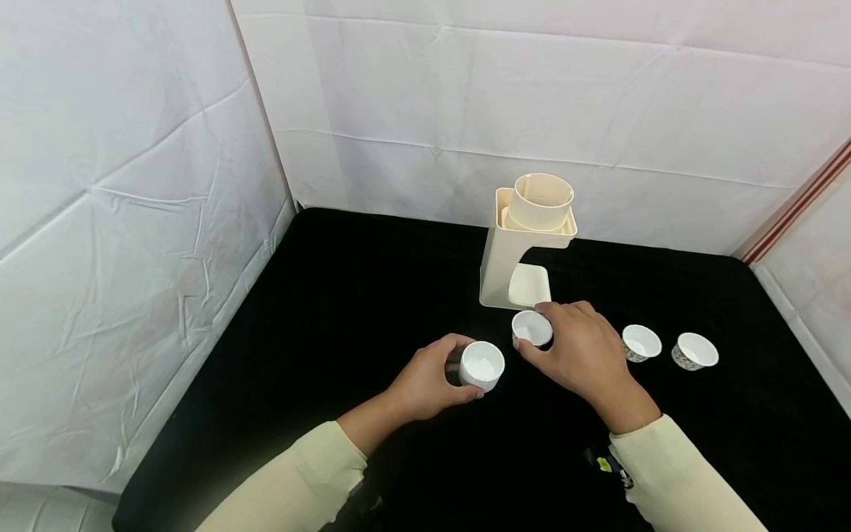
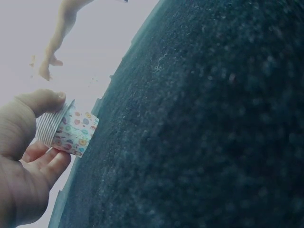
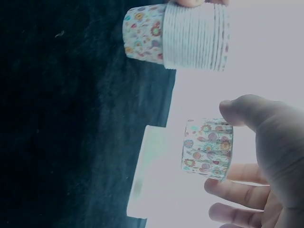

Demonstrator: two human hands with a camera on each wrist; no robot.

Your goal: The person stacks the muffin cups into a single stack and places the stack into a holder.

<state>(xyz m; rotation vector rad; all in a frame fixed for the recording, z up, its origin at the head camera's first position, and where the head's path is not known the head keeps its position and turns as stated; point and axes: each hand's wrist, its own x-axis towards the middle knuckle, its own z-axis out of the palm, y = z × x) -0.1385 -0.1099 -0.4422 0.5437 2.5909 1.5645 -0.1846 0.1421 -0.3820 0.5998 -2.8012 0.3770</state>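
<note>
My left hand [image 1: 425, 378] grips a nested stack of small paper baking cups [image 1: 482, 363] between thumb and fingers. In the left wrist view the stack [image 2: 71, 127] shows many white rims and a colourful printed side. To its right, my right hand [image 1: 588, 355] pinches a single paper baking cup [image 1: 532, 327] by its rim, mouth upward. The right wrist view shows this cup [image 3: 207, 149] with a floral print, thumb on one side and fingers on the other. Just behind it stands a cream plastic dispenser [image 1: 495, 266] with an open round tube [image 1: 541, 203] on top.
Two more paper cups, one nearer [image 1: 641, 343] and one farther right [image 1: 694, 352], stand upright on the black cloth-covered table [image 1: 372, 288]. The dispenser's flat base plate [image 1: 530, 285] faces right. White sheeting [image 1: 412, 96] hangs behind and along both sides.
</note>
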